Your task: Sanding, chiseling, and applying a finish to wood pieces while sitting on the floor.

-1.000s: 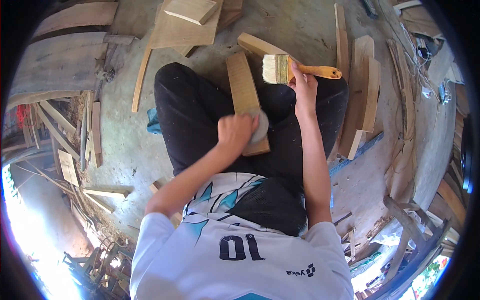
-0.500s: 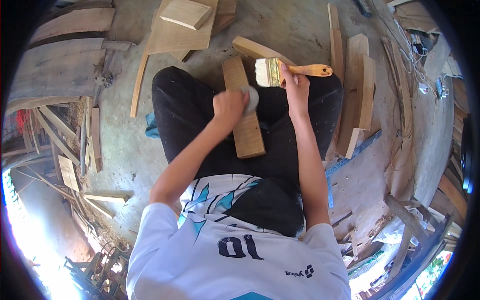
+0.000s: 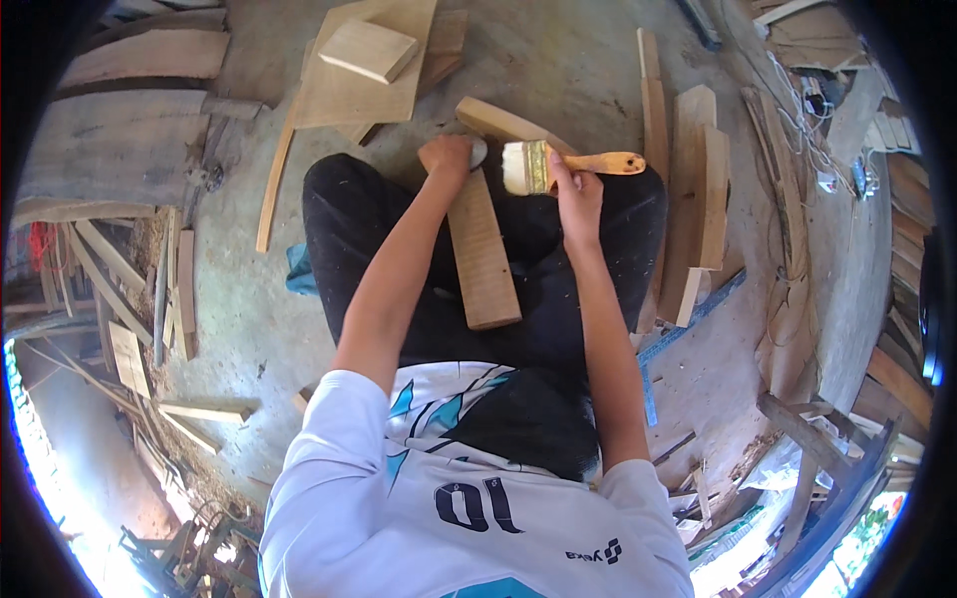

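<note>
Left hand: we press a grey pad onto the wooden board, fingers clenched.
Right hand: we grasp a paintbrush.

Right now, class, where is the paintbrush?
In the head view, the paintbrush is in the right hand, held above the person's lap just right of the far end of the wooden board, its bristles pointing toward the left hand.
</note>
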Available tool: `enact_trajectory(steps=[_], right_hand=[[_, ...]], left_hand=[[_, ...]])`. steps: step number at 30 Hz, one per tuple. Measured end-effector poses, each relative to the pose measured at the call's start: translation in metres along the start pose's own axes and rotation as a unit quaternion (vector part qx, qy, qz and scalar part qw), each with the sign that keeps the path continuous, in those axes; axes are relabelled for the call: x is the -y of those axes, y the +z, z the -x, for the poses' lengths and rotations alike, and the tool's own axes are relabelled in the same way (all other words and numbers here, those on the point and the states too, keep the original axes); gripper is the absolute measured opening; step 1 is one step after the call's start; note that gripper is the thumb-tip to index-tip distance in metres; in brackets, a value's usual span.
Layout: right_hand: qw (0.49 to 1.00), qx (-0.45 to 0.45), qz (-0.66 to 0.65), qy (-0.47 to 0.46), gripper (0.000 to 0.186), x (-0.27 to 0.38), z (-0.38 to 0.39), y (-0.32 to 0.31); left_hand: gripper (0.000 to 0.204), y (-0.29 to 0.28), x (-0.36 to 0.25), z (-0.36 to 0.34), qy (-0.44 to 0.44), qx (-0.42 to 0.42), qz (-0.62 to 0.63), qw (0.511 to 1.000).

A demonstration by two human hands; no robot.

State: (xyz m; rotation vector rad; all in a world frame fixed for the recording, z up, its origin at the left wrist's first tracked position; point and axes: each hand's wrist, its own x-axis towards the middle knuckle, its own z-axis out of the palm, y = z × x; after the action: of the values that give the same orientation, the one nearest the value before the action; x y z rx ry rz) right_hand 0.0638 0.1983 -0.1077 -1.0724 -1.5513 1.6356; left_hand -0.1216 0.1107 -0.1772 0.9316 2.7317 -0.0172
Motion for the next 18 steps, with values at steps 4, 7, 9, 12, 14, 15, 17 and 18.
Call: enact_trajectory(steps=[4,7,9,12,14,15,17,18], right_hand=[[1.0,0.012,-0.014,-0.011,0.031,0.007,0.01,-0.001],[0.999,0.01,0.046,-0.001,0.031,-0.001,0.004,-0.018],[0.999,0.0,-0.033,0.035,0.032,0.011,0.004,-0.022],[0.994,0.008,-0.07,0.084,0.031,0.027,0.005,-0.018],[0.989,0.025,-0.095,0.108,0.03,0.026,0.006,-0.015],[0.989,0.033,-0.092,0.108,0.031,0.024,0.007,-0.013],[0.99,0.039,-0.078,0.112,0.032,0.016,0.003,-0.016],[0.99,0.04,-0.076,0.113,0.032,0.019,0.004,-0.018]], left_hand=[[0.04,0.013,0.002,0.001,0.026,-0.021,-0.001,0.999],[0.042,0.005,-0.014,0.054,0.036,-0.009,0.079,0.996],[0.041,-0.024,-0.012,0.12,0.141,0.017,0.067,0.988],[0.042,-0.06,-0.016,0.213,0.133,-0.015,0.113,0.984],[0.042,-0.066,-0.014,0.23,0.104,-0.009,0.111,0.988],[0.042,-0.066,-0.015,0.233,0.077,-0.001,0.111,0.991],[0.042,-0.057,-0.017,0.202,0.093,0.028,0.052,0.994],[0.043,-0.05,-0.021,0.179,0.085,0.049,0.035,0.995]])
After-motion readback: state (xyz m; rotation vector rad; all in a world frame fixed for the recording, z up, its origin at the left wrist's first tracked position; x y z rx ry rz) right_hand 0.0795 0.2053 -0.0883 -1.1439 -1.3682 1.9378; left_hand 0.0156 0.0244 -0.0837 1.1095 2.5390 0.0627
